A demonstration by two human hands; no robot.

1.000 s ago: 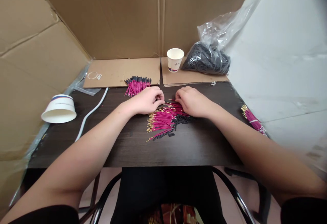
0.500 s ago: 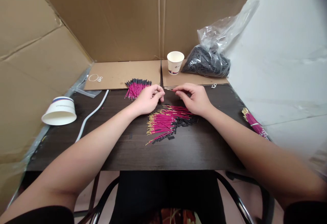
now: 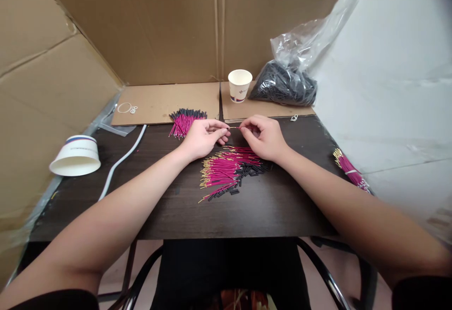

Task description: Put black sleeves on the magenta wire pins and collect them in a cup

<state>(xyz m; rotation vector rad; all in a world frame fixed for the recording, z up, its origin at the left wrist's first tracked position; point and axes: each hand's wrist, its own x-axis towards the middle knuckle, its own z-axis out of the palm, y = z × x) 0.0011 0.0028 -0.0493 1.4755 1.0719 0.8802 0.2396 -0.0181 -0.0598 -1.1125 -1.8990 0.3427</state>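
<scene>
A thin wire [image 3: 234, 127] with a gold-coloured tip spans the small gap between my hands. My right hand [image 3: 265, 136] pinches its magenta end. My left hand [image 3: 205, 137] is closed at the other end, on something too small to make out. Just below both hands lies a loose pile of magenta wires [image 3: 222, 168] with gold tips. Short black tubes [image 3: 247, 172] are scattered along the pile's lower right side. Behind my left wrist sits a heap of magenta wires with black ends [image 3: 185, 120].
A paper cup [image 3: 239, 86] and a clear bag of black pieces [image 3: 285, 84] stand at the back on cardboard [image 3: 165, 102]. Another cup [image 3: 76, 155] and a white tube [image 3: 122, 160] are at left. A banded wire bundle [image 3: 349, 168] lies at right.
My left hand has come up to the wire, and the gap between my hands is narrower. The view has shifted slightly.
</scene>
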